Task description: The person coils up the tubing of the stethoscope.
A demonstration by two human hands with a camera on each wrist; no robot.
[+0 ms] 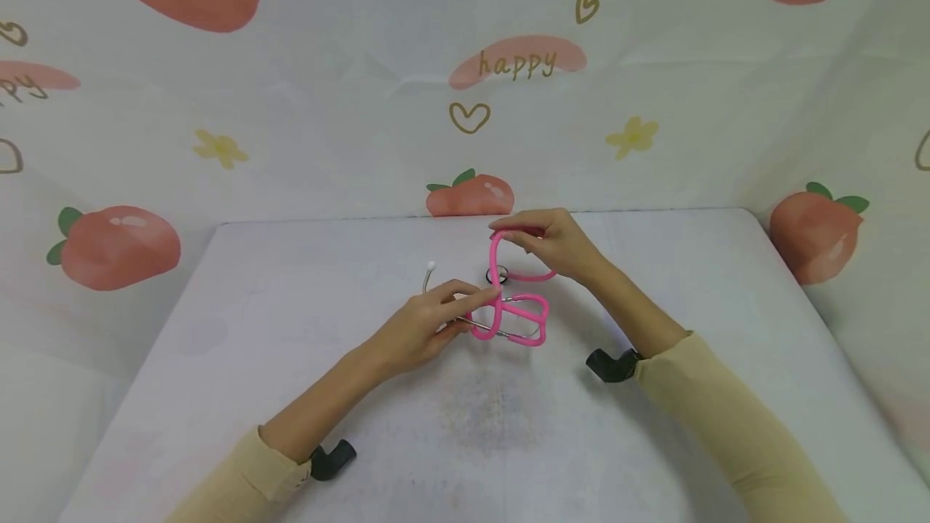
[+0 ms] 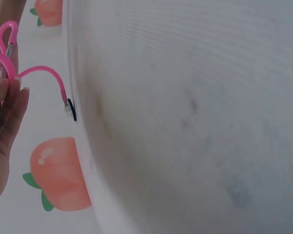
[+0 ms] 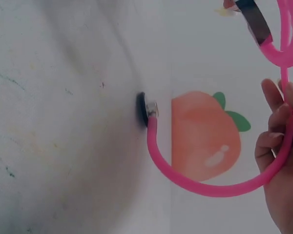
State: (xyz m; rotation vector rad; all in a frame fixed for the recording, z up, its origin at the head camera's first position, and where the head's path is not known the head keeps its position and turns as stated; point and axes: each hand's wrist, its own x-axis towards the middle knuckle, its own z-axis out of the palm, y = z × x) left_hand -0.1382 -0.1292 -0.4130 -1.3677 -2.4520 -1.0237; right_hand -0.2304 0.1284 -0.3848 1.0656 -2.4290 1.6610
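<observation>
A pink stethoscope hangs between both hands above the table, its tubing bent into loops. My left hand pinches the metal ear tubes together with folded tubing; one white ear tip sticks up past its fingers. Farther back and to the right, my right hand holds the pink tubing near the top of a loop. From that hand the tube curves down to the chest piece, whose black rim faces the table in the right wrist view. Part of the ear tubes is hidden behind the left fingers.
The white table has faint stains near its middle. A white cloth backdrop printed with peaches, hearts and flowers stands behind it. Black fittings show at both sleeve cuffs.
</observation>
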